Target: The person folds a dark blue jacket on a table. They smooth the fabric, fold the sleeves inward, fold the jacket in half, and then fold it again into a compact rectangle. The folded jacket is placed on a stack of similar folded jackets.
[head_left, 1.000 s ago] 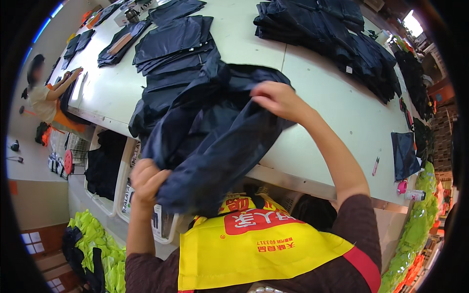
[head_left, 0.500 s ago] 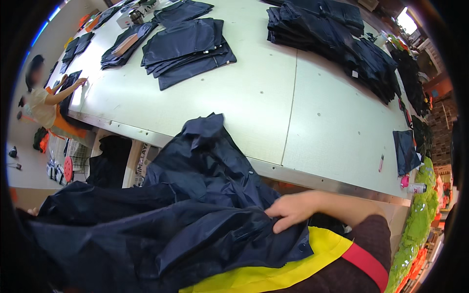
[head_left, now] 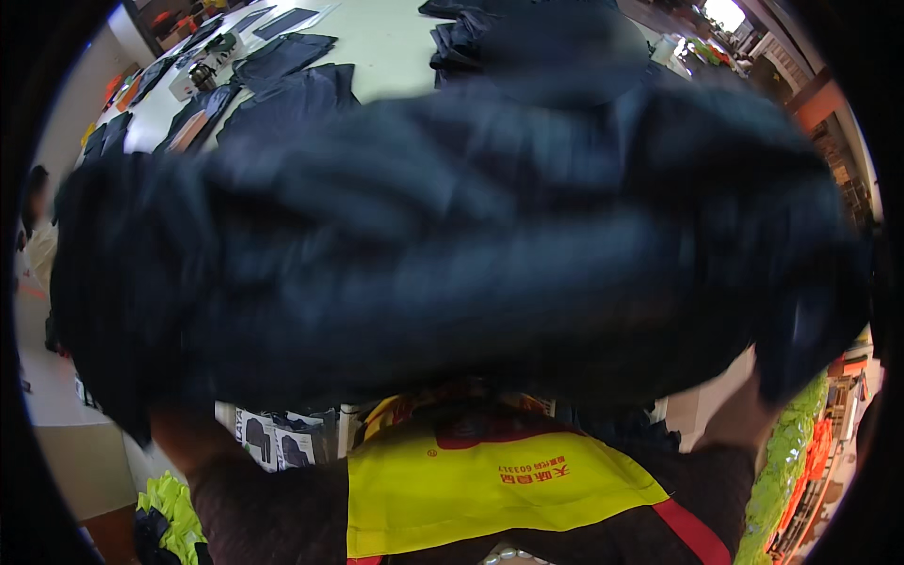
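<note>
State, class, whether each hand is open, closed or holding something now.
Left hand: hidden behind the blurred, dark navy fabric garment; cannot be told.
Right hand: also hidden behind it; cannot be told.

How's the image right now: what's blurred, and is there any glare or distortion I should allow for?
Head view, middle: the dark blue garment is heavily blurred and hides both hands; head view, below: the yellow apron looks sharper; head view, upper right: a bright patch is washed out; head view, rim: fisheye curving into black.
</note>
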`<action>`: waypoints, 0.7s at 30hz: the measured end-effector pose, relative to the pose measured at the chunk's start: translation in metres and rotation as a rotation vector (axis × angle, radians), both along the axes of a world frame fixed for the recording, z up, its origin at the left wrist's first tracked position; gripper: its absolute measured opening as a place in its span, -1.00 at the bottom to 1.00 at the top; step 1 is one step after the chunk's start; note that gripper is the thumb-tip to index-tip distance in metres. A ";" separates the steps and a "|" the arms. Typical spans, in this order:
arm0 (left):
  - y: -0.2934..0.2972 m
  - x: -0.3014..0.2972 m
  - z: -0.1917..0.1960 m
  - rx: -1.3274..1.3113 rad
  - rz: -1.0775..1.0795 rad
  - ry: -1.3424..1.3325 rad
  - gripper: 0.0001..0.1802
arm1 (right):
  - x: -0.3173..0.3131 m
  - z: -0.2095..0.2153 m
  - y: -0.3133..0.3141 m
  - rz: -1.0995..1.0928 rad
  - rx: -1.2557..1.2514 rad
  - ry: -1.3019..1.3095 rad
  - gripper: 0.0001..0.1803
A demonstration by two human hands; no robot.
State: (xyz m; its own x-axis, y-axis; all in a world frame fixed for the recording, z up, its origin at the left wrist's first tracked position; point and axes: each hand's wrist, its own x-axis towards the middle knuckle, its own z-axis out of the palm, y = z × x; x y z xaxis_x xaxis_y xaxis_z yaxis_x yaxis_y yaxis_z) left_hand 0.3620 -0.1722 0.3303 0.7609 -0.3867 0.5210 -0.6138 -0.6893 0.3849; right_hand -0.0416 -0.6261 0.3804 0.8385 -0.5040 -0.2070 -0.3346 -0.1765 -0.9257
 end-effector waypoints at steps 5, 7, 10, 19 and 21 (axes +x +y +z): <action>-0.208 0.133 0.013 0.086 0.105 -0.134 -0.42 | 0.167 -0.033 -0.154 -0.151 0.123 -0.357 -0.54; -0.263 0.154 0.003 0.095 0.236 -0.181 -0.39 | 0.208 -0.046 -0.182 -0.183 0.173 -0.461 -0.54; -0.294 0.107 -0.083 0.376 0.036 -0.150 -0.29 | 0.188 -0.111 -0.195 -0.049 0.090 -0.441 -0.59; -0.227 -0.089 -0.326 0.316 0.056 0.135 -0.26 | -0.031 -0.355 -0.178 -0.764 0.159 0.361 -0.27; -0.238 -0.107 -0.301 0.239 -0.065 0.099 -0.36 | -0.016 -0.354 -0.145 -0.785 0.027 0.345 -0.36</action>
State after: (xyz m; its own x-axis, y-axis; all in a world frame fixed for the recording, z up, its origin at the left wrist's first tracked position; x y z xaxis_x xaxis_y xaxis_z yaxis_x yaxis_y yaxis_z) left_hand 0.2548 -0.4101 0.0295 0.7730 -0.5395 0.3338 -0.6274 -0.7280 0.2763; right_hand -0.0576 -0.7715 0.0267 0.1367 -0.9034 -0.4063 -0.6143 0.2445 -0.7502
